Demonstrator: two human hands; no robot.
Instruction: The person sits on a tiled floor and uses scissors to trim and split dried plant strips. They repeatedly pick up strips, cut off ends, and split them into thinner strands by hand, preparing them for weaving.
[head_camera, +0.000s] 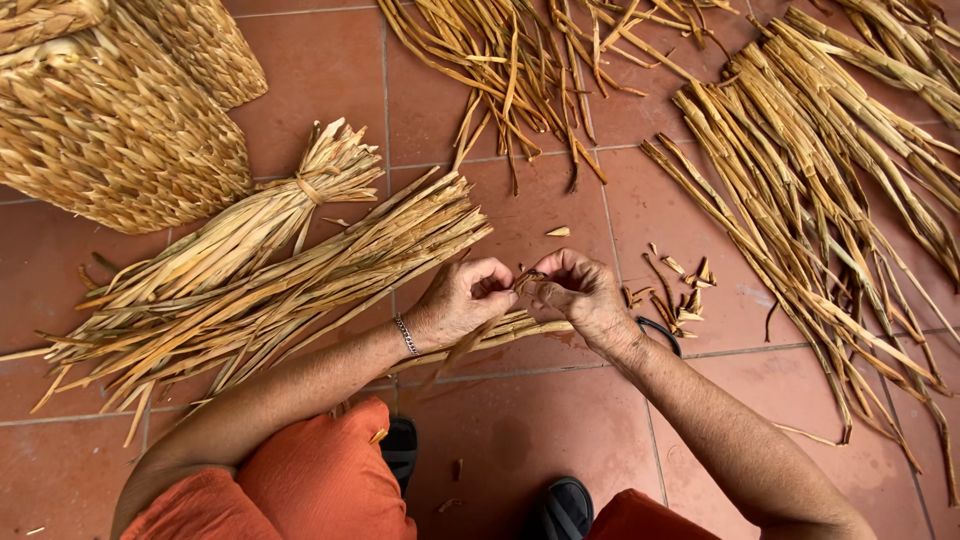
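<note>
the tile floor (520, 440) fills the view, red-brown squares with pale grout. on it, largest first: a long spread of dried stalks (800, 180) down the right side, a looser heap (520, 70) at the top middle, and a flat sheaf (280, 280) lying slantwise on the left, with a tied bundle (300, 200) just above it, bound near its cut end. a woven basket (110, 120) sits in the top left corner, partly out of frame.

in the middle, both hands meet over the floor. the left hand (460, 300), a bracelet (405, 335) at its wrist, is curled with thumb and fingers pinched on one end of a short strip (527, 280). the right hand (580, 295) is likewise clenched round the other end, so the strip sits between the two fingertips, above a few stalks (500, 335) that lie under the wrists. a dark curved handle (660, 335) shows behind the right wrist; what tool it belongs to i cannot tell. small scraps (685, 290) lie just right of the hands.

what could go wrong, as i judge it: the strip looks dry and brittle, so a hard pull or a sharp bend could snap it or split it unevenly. stiff edges may nick a fingertip. the half-hidden tool lies close to the wrist and could be leaned on.

no packages, labels or signs are in view.
</note>
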